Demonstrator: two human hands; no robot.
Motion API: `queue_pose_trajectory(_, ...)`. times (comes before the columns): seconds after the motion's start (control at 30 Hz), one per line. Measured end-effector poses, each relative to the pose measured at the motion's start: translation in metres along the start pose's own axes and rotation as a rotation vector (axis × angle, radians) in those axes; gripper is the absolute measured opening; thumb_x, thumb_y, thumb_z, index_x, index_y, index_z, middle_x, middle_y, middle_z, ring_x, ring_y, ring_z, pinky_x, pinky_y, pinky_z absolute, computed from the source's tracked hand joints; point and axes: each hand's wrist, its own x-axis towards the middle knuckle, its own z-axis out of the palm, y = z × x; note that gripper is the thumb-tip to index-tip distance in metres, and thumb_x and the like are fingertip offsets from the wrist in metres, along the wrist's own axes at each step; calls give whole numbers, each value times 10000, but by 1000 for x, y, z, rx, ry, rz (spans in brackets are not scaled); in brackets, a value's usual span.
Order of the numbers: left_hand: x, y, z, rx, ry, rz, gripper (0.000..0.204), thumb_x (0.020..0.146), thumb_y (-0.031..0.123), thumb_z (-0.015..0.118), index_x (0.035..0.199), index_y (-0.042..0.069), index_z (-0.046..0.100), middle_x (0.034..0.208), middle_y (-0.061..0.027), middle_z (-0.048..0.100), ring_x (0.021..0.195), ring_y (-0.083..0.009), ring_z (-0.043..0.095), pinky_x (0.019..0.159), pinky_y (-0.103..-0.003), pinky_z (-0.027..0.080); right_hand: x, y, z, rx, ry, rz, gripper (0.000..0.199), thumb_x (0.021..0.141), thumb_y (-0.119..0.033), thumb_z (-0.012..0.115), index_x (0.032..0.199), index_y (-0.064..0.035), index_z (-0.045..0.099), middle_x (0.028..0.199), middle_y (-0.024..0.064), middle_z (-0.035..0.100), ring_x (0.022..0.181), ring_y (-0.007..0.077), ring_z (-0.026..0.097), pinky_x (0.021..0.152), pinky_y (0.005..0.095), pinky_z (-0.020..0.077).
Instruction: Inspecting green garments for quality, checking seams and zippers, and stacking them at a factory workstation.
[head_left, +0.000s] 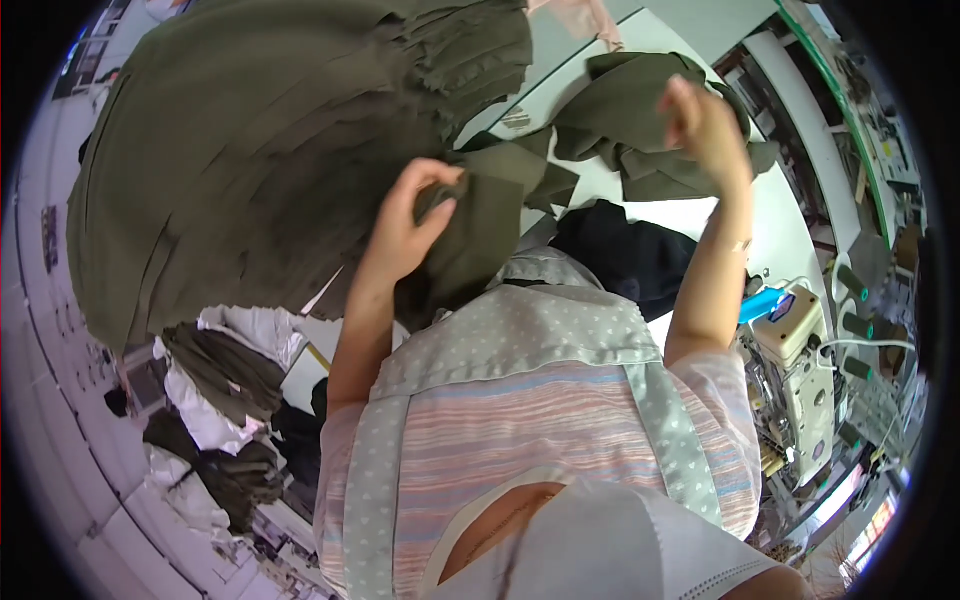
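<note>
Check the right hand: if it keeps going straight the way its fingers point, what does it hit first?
Most likely the crumpled olive fabric piece lying on the white table. The right hand reaches up and away over it, fingers at its edge. Depth is unclear, so actual contact can't be confirmed.

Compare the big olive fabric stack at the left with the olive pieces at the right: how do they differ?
The olive fabric stack is large, thick and layered; the loose olive pieces are few, crumpled and spread on the white table. The left hand pinches a piece at the stack's edge; the right hand is raised over the loose pieces. Both share one olive colour.
</note>
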Motion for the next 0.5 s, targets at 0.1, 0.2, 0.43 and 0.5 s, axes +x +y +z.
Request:
queue_pose_trajectory(0.1,9,-13,12,-55,-98,-33,530,765,-98,522,1276,11,431,1086,-84,558,1050,-168,516,968,-284,357,-54,-15,98,449,-441,-227,475,997,-433,352,883,-14,543,557,11,497,494,80,450,453,225,341)
queue_pose_trajectory(0.2,8,-16,19,-150,-128,-58,597,750,-102,506,1324,21,396,1092,-88,553,1054,-166,508,976,-284,351,-73,-24,129,677,-673,-151,404,1001,-380,388,901,-14,524,628,-8,488,508,58,407,459,199,325)
queue_pose_trajectory(0.43,10,-13,14,-122,-299,-79,676,722,-88,510,1370,32,362,1117,-105,525,1056,-169,500,985,-294,348,-60,-8,140,751,-736,86,317,960,-293,528,806,-19,571,664,-21,519,520,33,420,450,179,313)
queue_pose_trajectory(0.5,10,-10,13,-55,-373,-89,682,717,-63,507,1377,27,358,1123,-90,511,1082,-160,475,1005,-296,324,-60,-8,140,765,-739,103,314,952,-285,544,784,-22,575,663,-19,527,513,33,421,444,180,312)
